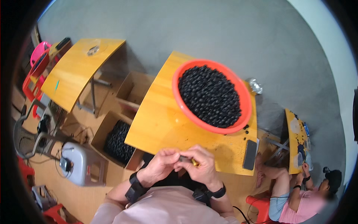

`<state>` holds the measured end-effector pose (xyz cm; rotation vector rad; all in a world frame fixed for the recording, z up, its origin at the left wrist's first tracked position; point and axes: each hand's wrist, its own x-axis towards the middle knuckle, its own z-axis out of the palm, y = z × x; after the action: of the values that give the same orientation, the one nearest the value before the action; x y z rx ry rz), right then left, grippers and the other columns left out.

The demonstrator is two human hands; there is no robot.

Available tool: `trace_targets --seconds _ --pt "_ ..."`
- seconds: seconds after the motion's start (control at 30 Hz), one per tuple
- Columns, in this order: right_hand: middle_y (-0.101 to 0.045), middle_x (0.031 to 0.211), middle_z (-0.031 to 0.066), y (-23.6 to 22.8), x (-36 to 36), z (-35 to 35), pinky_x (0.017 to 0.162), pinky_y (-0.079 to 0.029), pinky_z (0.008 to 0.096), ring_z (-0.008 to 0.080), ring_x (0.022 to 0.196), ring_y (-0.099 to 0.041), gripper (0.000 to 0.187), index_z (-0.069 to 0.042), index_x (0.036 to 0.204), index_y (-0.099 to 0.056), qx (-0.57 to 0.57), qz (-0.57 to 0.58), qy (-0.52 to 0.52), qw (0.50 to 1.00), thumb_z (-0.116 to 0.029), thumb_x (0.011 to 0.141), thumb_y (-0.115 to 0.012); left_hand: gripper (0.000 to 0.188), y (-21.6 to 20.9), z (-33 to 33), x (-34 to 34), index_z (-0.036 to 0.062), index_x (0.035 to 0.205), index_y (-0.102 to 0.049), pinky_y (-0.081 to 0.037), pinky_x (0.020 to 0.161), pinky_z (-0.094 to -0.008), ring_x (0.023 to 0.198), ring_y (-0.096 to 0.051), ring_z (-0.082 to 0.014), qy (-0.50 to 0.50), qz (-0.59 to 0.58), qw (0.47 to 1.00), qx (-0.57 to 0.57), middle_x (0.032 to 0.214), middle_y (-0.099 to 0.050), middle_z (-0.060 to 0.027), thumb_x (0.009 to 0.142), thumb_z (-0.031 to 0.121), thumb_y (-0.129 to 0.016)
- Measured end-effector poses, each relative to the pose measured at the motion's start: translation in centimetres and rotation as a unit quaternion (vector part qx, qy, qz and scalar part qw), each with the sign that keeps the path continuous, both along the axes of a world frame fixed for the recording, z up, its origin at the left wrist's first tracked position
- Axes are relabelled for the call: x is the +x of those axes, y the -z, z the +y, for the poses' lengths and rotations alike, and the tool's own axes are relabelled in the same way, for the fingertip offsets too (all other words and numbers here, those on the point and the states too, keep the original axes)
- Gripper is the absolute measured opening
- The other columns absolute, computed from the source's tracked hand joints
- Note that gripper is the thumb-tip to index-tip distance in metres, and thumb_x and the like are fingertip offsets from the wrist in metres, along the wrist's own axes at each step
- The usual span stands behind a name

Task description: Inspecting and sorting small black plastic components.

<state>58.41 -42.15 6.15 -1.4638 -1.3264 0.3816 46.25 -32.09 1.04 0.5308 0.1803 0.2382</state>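
Note:
Both hands meet over the near edge of the yellow table (149, 123). My left hand (162, 164) is closed in a pinch at a small dark grey piece (184, 159) between the fingertips. My right hand (201, 166) is closed round a small thing with a yellow, brass-like end (195, 162), its tip against the dark piece. Fingers hide much of both, and I cannot tell whether they are joined. Beyond my hands stands a wide orange-red basin (244, 112) heaped with small round black pieces (209, 95).
A dark phone (250, 154) lies at the table's right edge, near loose black bits. Crumpled foil (255, 86) is beside the basin. On the floor at left are a cardboard box (100, 130) of black pieces and a grey stool (80, 160). Another person (302, 201) sits at right.

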Motion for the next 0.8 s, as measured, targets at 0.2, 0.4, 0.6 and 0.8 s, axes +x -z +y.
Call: trace_targets --seconds 0.2,0.4,0.6,0.8 --pt "-0.056 0.074 0.007 3.6 -0.2 0.2 0.053 -0.049 0.0258 0.0137 0.061 -0.06 0.02 -0.003 0.093 -0.064 0.011 0.02 -0.001 1.0 0.001 0.074 -0.071 0.023 2.9 -0.1 0.3 0.0047 0.087 -0.062 -0.037 0.055 -0.021 0.062 -0.048 -0.0079 -0.006 -0.008 0.999 0.043 0.07 -0.057 0.0008 0.084 0.028 -0.065" --pt "-0.055 0.072 0.0028 4.8 1.8 -0.3 0.051 -0.036 0.0221 0.0093 0.058 -0.049 0.022 -0.003 0.09 -0.067 0.008 0.094 -0.006 0.996 -0.003 0.069 -0.076 0.02 3.8 -0.7 2.3 0.004 0.085 -0.062 -0.037 0.059 -0.0216 0.062 -0.046 -0.0096 -0.002 -0.011 1.0 0.005 0.07 -0.055 0.0 0.083 0.024 -0.066" --pt "-0.055 0.077 0.0062 6.7 3.9 -2.0 0.054 -0.043 0.0238 0.0112 0.062 -0.054 0.014 0.0 0.095 -0.064 0.026 0.111 -0.038 0.993 0.001 0.081 -0.062 0.02 4.6 -2.4 3.0 0.0031 0.084 -0.061 -0.036 0.059 -0.0253 0.06 -0.042 -0.0104 0.02 -0.02 0.997 -0.068 0.067 -0.05 0.0 0.086 0.023 -0.063" --pt "-0.055 0.071 0.0074 7.4 2.9 -3.9 0.056 -0.042 0.0273 0.0156 0.06 -0.053 0.022 0.0 0.103 -0.057 0.031 0.097 0.071 0.992 -0.012 0.085 -0.053 0.03 4.7 -3.0 3.1 0.0029 0.079 -0.055 -0.032 0.058 -0.0268 0.062 -0.04 -0.0139 0.003 -0.018 0.995 -0.097 0.067 -0.046 -0.0032 0.084 0.031 -0.063"
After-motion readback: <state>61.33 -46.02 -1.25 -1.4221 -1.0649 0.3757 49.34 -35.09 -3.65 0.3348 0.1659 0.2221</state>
